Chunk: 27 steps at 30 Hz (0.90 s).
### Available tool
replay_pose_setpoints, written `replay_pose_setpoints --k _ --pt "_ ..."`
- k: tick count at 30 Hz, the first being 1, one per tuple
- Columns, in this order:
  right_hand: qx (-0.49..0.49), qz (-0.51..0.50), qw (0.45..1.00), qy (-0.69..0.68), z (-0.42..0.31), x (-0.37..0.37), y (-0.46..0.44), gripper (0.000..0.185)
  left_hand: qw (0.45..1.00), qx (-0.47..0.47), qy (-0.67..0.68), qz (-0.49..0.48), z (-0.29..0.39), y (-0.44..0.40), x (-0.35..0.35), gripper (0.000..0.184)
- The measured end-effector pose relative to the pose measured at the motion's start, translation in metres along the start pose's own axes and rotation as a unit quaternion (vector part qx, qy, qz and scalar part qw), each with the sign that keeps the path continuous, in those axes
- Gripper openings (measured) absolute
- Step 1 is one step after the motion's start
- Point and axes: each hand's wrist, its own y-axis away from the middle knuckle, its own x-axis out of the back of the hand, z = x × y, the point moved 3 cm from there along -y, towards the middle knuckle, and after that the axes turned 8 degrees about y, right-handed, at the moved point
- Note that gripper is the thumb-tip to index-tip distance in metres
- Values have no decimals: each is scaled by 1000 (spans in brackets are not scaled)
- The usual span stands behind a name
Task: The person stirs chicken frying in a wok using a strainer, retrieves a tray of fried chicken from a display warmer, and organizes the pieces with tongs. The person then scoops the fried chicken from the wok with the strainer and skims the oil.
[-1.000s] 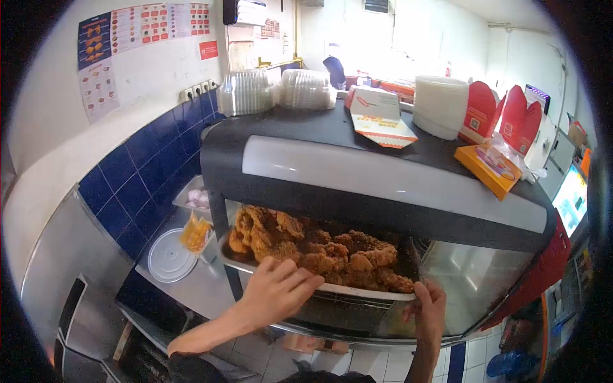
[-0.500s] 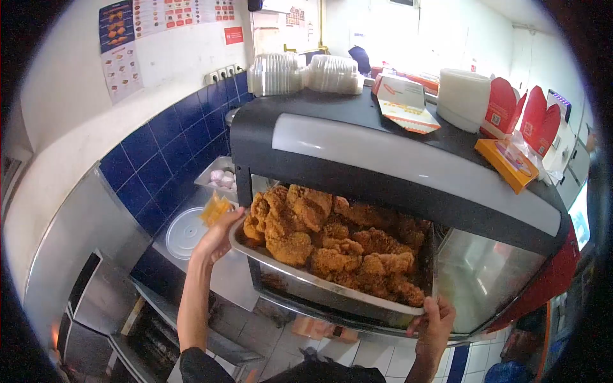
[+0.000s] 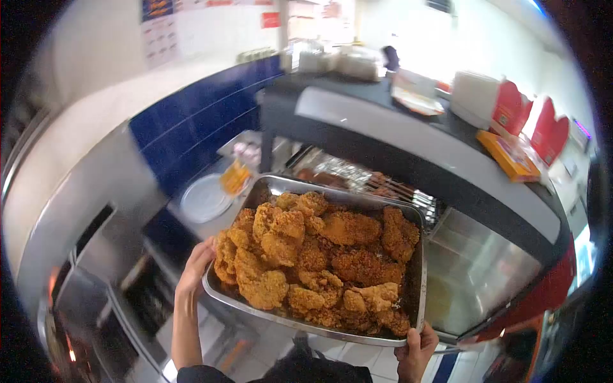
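A metal tray [image 3: 423, 281] piled with brown breaded fried chicken [image 3: 313, 255] is held in front of the display cabinet [image 3: 415, 137]. My left hand [image 3: 199, 263] grips the tray's left edge. At the front right corner, my right hand [image 3: 418, 345] pinches the rim, thumb on top. Inside the cabinet, behind the tray, foil-lined surfaces [image 3: 338, 167] and some brown food pieces show, blurred.
Left of the cabinet are a round white lid [image 3: 205, 199], a yellow bag [image 3: 235, 177] and a container of pale round items [image 3: 248, 150]. Red cartons [image 3: 549, 134] and a yellow box [image 3: 509, 155] top the cabinet. Metal equipment [image 3: 105, 268] stands lower left.
The tray has come out of the cabinet toward me, showing all the chicken. My left hand went from above the front rim to the left edge. The view has shifted left.
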Motion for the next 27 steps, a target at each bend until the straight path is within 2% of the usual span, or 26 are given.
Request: replay_pose_setpoints --k 1,2,3,5,6,7,8,9,10,11,12,13,15,16,17,18,19,21,22,23,25,26,27 --pt "-6 -35 999 11 6 11 4 18 1000 -19 5 4 1 32 -5 36" --pt "4 -45 999 27 15 9 -22 19 999 -28 3 19 -9 12 1 27" --pt "8 -74 996 52 17 16 -26 19 998 -33 6 54 -10 37 -3 27" --pt "9 -130 988 80 20 16 -57 18 977 -34 -96 187 -11 83 -14 22" --pt "5 -146 985 97 22 17 -67 16 971 -33 -138 192 -20 106 -10 21" --pt "2 -161 980 115 24 21 -74 15 971 19 -90 221 -40 133 -3 21" --pt "8 -219 968 119 33 33 -87 20 959 5 -78 273 -38 155 -21 20" --pt "-6 -215 969 122 11 22 -105 20 956 7 -74 282 -8 114 -35 20" --pt "-43 -219 964 148 4 17 -123 27 955 2 -111 274 -17 137 -34 21" --pt "-68 -223 957 172 3 11 -146 34 932 5 -160 326 -16 148 -48 23" --pt "-85 -285 940 168 5 13 -159 44 932 11 -165 323 -10 148 -52 24" --pt "-89 -273 939 191 3 9 -167 38 929 15 -172 327 -7 152 -57 25" --pt "-43 -459 864 201 1 -1 -204 38 914 53 -168 366 10 157 -80 25" --pt "6 -440 879 180 12 1 -217 38 928 -18 -157 338 -1 135 -71 25" --pt "-3 -489 860 148 15 -9 -235 35 920 -41 -137 365 -6 146 -81 25" --pt "-12 -518 848 117 13 -17 -242 33 921 -3 -121 370 -11 155 -89 24" --pt "-4 -520 846 120 5 -23 -244 33 921 -10 -116 372 -12 158 -94 24" --pt "18 -427 890 161 -24 -46 -232 31 898 11 -127 422 -24 168 -106 24" --pt "20 -369 907 200 -26 -50 -234 32 861 -30 -142 488 -29 170 -118 24" --pt "16 -378 907 186 -14 -51 -243 32 855 -35 -157 494 -34 179 -126 24" --pt "-12 -550 811 197 12 -52 -280 39 854 -85 -126 497 -62 194 -146 25" --pt "7 -556 790 258 -4 -54 -282 42 851 -92 -128 502 -57 204 -168 25" --pt "13 -559 789 256 -14 -58 -292 42 835 -62 -132 530 -46 212 -192 26"
